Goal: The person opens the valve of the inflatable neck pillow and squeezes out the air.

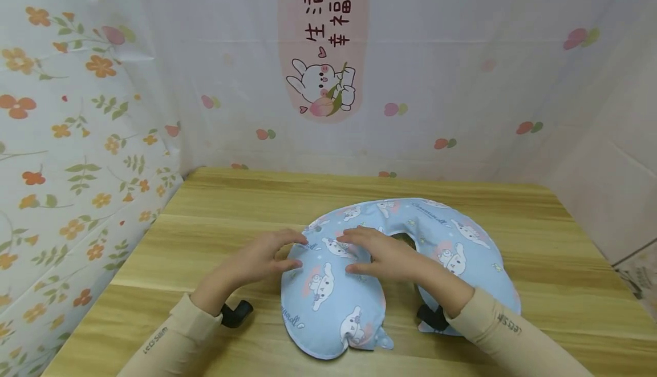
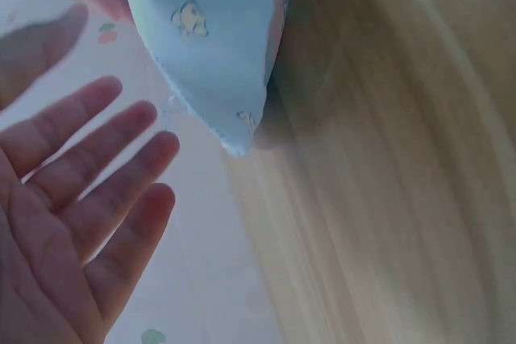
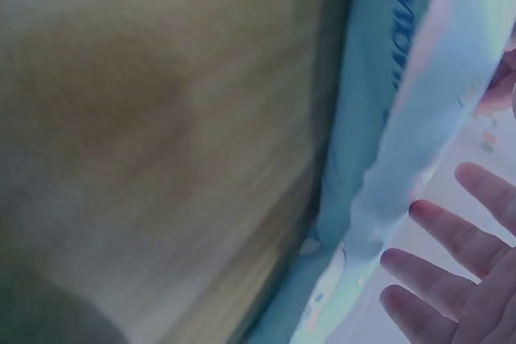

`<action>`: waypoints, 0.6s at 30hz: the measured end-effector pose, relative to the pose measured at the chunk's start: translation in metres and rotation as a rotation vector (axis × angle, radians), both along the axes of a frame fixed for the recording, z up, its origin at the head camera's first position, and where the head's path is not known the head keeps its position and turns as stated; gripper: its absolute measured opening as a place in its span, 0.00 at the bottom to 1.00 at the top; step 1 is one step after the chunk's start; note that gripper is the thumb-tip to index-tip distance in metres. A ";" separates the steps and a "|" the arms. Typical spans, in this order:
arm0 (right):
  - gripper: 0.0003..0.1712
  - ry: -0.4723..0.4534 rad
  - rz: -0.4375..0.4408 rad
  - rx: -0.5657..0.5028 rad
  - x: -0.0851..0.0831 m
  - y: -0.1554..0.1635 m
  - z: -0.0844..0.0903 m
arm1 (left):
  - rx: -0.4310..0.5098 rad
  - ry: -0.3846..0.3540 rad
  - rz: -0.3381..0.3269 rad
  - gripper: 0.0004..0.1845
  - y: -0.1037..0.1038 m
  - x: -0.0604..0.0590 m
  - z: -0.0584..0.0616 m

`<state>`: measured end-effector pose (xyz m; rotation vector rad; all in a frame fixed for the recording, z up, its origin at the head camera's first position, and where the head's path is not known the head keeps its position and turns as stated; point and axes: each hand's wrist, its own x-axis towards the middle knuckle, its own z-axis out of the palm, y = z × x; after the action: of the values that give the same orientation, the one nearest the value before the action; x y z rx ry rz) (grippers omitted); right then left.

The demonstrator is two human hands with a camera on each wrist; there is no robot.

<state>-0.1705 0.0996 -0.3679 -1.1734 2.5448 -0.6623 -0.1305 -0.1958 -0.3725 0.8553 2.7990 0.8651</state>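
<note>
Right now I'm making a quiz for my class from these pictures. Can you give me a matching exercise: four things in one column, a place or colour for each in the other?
Things:
1. neck pillow
2. left hand
3. right hand
4. table

Places or colours:
A. light wood, under everything
B. light blue with cartoon prints, lying on the table
C. resting on top of the pillow, beside its central opening
D. at the pillow's left edge, fingers straight

Pairs: 1-B, 2-D, 3-C, 4-A

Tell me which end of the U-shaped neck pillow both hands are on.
The left arm of the neck pillow; left hand touches its outer edge, right hand rests on top.
</note>
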 end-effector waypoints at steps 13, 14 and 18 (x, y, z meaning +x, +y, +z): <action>0.50 -0.094 0.007 0.069 0.009 -0.002 -0.010 | -0.017 -0.161 -0.112 0.44 0.009 0.004 -0.009; 0.50 -0.100 0.011 0.075 0.009 -0.001 -0.010 | -0.017 -0.172 -0.117 0.45 0.009 0.003 -0.010; 0.51 -0.139 0.025 0.103 0.009 0.000 -0.013 | -0.026 -0.210 -0.137 0.48 0.010 0.002 -0.014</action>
<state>-0.1615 0.0993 -0.3806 -1.0843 2.4141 -0.5782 -0.1286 -0.1860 -0.3865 0.8838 2.5344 0.8426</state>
